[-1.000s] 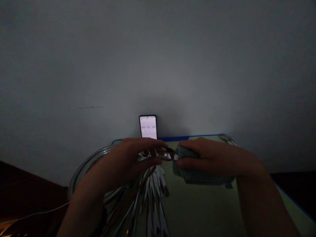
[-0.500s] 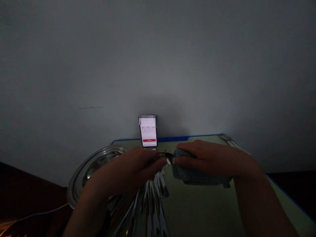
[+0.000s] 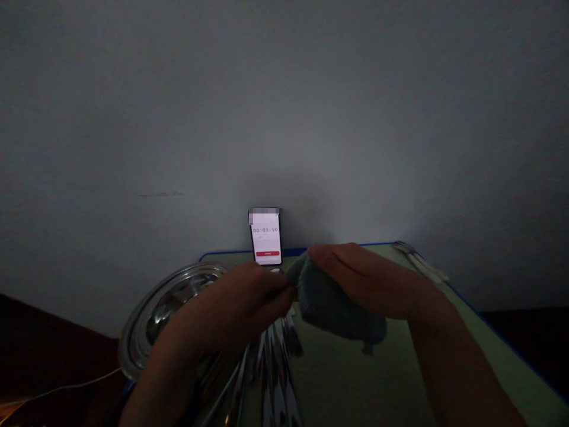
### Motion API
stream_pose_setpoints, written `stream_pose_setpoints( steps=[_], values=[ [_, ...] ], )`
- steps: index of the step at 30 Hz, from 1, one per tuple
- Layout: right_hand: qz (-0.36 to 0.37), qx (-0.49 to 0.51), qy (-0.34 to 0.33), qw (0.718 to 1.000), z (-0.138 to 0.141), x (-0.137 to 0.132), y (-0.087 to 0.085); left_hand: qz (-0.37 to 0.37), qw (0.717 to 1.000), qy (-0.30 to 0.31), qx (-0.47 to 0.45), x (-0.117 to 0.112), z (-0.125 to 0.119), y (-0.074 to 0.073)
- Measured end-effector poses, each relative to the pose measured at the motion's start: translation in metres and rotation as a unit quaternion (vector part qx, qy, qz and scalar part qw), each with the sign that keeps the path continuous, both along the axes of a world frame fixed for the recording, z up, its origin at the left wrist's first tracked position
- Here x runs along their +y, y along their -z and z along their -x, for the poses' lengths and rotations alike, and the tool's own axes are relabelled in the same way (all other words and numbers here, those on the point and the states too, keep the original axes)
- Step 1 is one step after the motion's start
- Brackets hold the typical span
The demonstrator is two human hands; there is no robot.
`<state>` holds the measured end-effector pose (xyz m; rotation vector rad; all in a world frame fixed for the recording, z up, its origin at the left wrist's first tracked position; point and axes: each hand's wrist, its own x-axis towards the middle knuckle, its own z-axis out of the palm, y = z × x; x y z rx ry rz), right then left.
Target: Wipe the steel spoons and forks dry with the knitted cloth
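My left hand (image 3: 249,302) is closed, its fingers pinching a piece of metal cutlery that is now almost wholly hidden; its kind cannot be made out. My right hand (image 3: 364,276) grips a grey-green cloth (image 3: 340,314), folded over the far end of that piece, close against the left fingertips. Below the left hand, several shiny knives and other cutlery (image 3: 275,370) lie fanned out on the pale green table (image 3: 355,385). Behind the left forearm stands a round metal bowl (image 3: 127,344), partly covered by the arm.
A phone (image 3: 267,243) showing a running timer leans against the grey wall (image 3: 284,118). Several forks (image 3: 420,264) lie at the table's back right corner. A thin white cable (image 3: 80,384) runs off at the left. The room is dim.
My right hand has moved slightly left and up, and the cloth now covers the metal that showed between my hands. The cloth's fuzzy side now faces me. My left hand stays nearly in place.
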<state>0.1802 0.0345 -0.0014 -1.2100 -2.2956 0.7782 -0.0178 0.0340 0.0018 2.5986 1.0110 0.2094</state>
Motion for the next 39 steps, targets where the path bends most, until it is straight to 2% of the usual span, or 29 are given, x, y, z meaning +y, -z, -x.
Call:
stream_pose_setpoints(
  steps=[3,5,9,12,25,33,39],
  values=[
    [0.045,0.020,-0.093,0.994,0.008,-0.004,-0.001,-0.004,1.000,-0.021,-0.015,0.003,0.007,-0.003],
    [0.037,-0.004,-0.110,0.993,0.009,-0.005,-0.001,-0.002,0.999,-0.035,-0.019,0.004,0.011,-0.005],
    [-0.025,-0.090,-0.079,0.992,0.004,-0.004,0.002,0.007,0.999,-0.039,-0.030,0.002,0.008,-0.005],
    [-0.050,-0.119,-0.080,0.988,0.002,-0.002,0.004,0.022,0.999,-0.024,-0.024,0.001,0.001,-0.003],
    [0.006,-0.087,-0.125,0.988,-0.004,0.001,0.004,-0.003,1.000,-0.028,-0.008,0.000,0.006,-0.003],
    [-0.008,-0.123,-0.108,0.987,-0.007,-0.002,0.001,-0.004,1.000,-0.025,-0.007,-0.001,0.005,-0.002],
    [-0.016,-0.141,-0.111,0.984,-0.005,0.000,0.005,0.000,1.000,-0.024,0.014,-0.003,-0.003,-0.001]
  ],
)
